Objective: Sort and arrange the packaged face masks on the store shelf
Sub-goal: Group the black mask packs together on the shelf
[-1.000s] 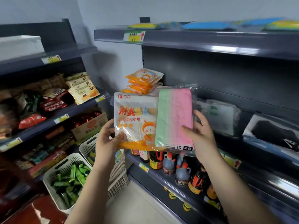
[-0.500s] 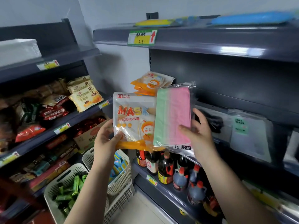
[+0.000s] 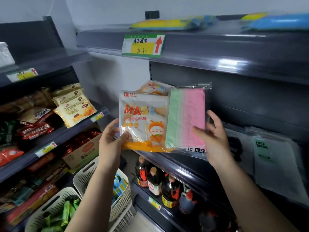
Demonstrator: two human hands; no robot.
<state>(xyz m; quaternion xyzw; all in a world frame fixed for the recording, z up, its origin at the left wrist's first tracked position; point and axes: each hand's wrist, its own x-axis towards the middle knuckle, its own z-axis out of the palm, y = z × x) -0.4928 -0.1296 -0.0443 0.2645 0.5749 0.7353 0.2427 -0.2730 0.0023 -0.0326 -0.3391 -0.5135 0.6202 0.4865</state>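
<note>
My left hand (image 3: pixel 111 141) pinches the lower left corner of a white and orange pack marked MASK (image 3: pixel 142 121), held upright. My right hand (image 3: pixel 214 139) grips a clear pack of green and pink masks (image 3: pixel 187 118) beside it, thumb on its front. Both packs hang in front of the middle shelf (image 3: pixel 184 163). Behind them a stack of the same orange mask packs (image 3: pixel 153 87) lies at the shelf's left end. More mask packs lie to the right: a dark one (image 3: pixel 235 148) and a pale one marked FACE MASK (image 3: pixel 274 164).
Yellow and blue packs (image 3: pixel 170 24) lie on the top shelf above a price tag (image 3: pixel 143 45). Sauce bottles (image 3: pixel 155 180) stand on the shelf below. Snack shelves with croissant packs (image 3: pixel 73 106) run along the left. White baskets (image 3: pixel 100 181) sit on the floor.
Both packs have stayed in my hands, side by side. My view has drifted closer and to the left along the shelf, bringing the orange stack behind the packs.
</note>
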